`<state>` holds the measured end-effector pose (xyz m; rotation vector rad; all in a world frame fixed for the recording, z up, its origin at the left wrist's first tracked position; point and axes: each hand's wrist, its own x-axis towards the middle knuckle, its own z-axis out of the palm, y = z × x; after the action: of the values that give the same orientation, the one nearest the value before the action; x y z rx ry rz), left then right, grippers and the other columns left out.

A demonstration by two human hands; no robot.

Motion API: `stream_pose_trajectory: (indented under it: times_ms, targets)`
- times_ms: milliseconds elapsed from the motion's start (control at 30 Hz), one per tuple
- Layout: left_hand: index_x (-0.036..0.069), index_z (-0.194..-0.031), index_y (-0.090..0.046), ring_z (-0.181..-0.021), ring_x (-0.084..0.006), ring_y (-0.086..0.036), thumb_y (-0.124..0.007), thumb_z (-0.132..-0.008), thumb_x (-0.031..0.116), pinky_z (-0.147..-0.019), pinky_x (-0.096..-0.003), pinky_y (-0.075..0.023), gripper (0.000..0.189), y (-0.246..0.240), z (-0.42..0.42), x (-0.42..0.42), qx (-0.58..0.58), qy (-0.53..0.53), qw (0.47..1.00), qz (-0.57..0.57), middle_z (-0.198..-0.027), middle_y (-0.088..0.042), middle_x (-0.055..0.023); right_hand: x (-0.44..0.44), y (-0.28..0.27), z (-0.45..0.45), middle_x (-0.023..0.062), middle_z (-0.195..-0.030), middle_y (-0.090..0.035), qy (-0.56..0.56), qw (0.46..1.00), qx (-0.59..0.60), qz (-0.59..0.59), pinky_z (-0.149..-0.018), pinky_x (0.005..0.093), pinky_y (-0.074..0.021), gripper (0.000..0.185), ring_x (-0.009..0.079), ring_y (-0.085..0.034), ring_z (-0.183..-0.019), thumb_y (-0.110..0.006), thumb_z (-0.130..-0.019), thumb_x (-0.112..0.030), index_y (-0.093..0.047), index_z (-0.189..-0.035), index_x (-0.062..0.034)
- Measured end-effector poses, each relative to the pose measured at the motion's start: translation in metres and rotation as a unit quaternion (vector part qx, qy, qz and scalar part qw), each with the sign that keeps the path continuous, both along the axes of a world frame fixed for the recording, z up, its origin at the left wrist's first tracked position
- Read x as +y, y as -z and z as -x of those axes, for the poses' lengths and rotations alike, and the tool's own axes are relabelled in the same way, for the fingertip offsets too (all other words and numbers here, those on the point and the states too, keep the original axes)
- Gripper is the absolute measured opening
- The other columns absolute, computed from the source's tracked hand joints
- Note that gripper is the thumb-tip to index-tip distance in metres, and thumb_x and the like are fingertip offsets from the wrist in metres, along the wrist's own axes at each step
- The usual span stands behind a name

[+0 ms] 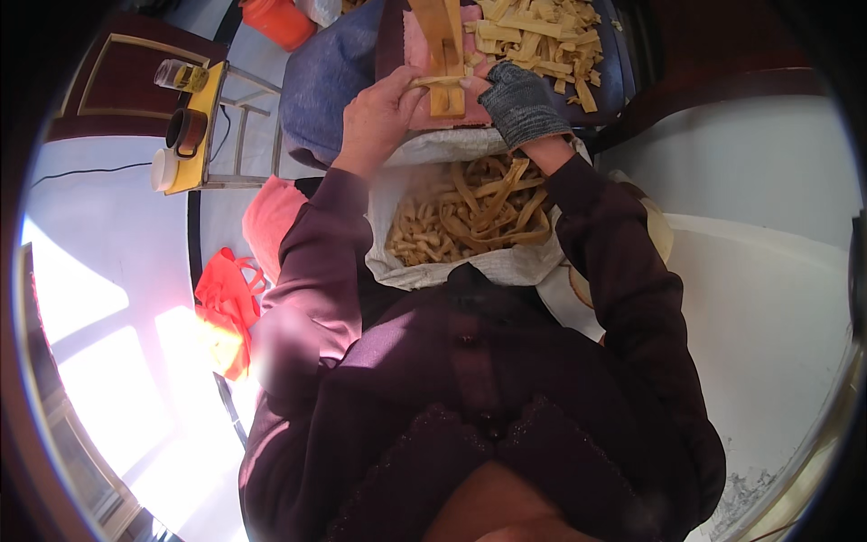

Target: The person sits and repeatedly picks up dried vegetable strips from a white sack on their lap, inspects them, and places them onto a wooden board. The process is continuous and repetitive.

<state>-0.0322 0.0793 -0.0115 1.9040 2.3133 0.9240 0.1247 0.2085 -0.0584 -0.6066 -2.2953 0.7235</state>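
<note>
A thin tan strip [440,80] is stretched level between my two hands, across a wooden tool [445,100] with an upright part. My bare left hand [381,114] grips the strip's left end between thumb and fingers. At the other end, my right hand [520,103], in a grey knitted fingerless glove, pinches it; part of those fingers is hidden. Beneath the tool lies a pink cloth [414,51]. Flat tan strips [542,40] are heaped beyond my right hand. Below my hands, an open white woven sack [406,276] holds small tan pieces [423,234] and longer curled strips [498,196].
At left, a yellow-topped stool [198,159] bears a glass jar [181,76], a dark mug [186,132] and a white cup [163,171]. Blue fabric [325,81] lies beside my left hand. A red bag [227,305] rests on the floor; an orange container [278,24] stands farther back.
</note>
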Motion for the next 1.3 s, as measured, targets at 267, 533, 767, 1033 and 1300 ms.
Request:
stream_pose_trajectory:
  times_ms: [267, 533, 767, 1033, 1300]
  targets:
    - [0.003, -0.103, -0.061, -0.058, -0.0032, -0.045, -0.056, -0.092, 0.021, -0.051, -0.0184, -0.0375, 0.021, 0.004, 0.013, 0.018, -0.596, 0.013, 0.803, 0.012, -0.068, -0.05, 0.0048, 0.005, -0.02, 0.006, 0.0196, -0.072, -0.056, 0.043, 0.997, 0.014, 0.068, -0.069, 0.0443, -0.0454, 0.043, 0.0364, -0.058, -0.072, -0.052, -0.087, -0.042, -0.06, -0.079, -0.0009]
    - [0.002, -0.095, -0.065, -0.062, -0.0061, -0.051, -0.06, -0.087, 0.019, -0.057, -0.0198, -0.041, 0.019, 0.016, 0.02, 0.035, -0.469, -0.046, 0.882, 0.014, -0.072, -0.057, 0.0018, 0.008, -0.023, 0.014, 0.0204, -0.083, -0.06, 0.058, 0.994, -0.068, 0.057, -0.071, 0.0453, -0.0458, 0.038, 0.0371, -0.058, -0.077, -0.05, -0.089, -0.037, -0.062, -0.084, -0.0009]
    - [0.001, -0.091, -0.062, -0.066, -0.0054, -0.052, -0.057, -0.087, 0.016, -0.059, -0.0211, -0.0413, 0.017, 0.05, 0.02, 0.027, -0.219, -0.098, 0.967, 0.084, -0.07, -0.058, 0.0022, 0.004, 0.016, 0.021, 0.02, -0.092, -0.062, 0.042, 0.98, -0.196, -0.02, -0.079, 0.0449, -0.0486, 0.033, 0.0365, -0.059, -0.084, -0.049, -0.09, -0.032, -0.065, -0.091, -0.0027]
    - [0.002, -0.105, -0.061, -0.097, -0.0155, -0.059, -0.051, -0.092, 0.022, -0.084, -0.0298, -0.0456, 0.025, 0.044, -0.019, -0.056, -0.024, 0.021, 0.999, 0.039, -0.111, -0.061, -0.0028, -0.037, -0.012, -0.007, 0.0158, -0.085, -0.061, 0.013, 1.0, -0.017, -0.005, -0.069, 0.0461, -0.0459, 0.019, 0.0353, -0.059, -0.081, -0.054, -0.087, -0.023, -0.059, -0.093, -0.0053]
    - [0.004, -0.129, -0.041, -0.09, -0.0121, -0.056, -0.049, -0.087, 0.006, -0.077, -0.0244, -0.0471, 0.043, 0.05, -0.065, -0.086, -0.458, 0.128, 0.879, 0.038, -0.105, -0.056, -0.0024, -0.108, -0.021, -0.028, 0.0103, -0.089, -0.061, -0.214, 0.955, 0.135, -0.152, -0.074, 0.0459, -0.0464, 0.028, 0.0323, -0.06, -0.083, -0.061, -0.077, -0.015, -0.057, -0.105, -0.0117]
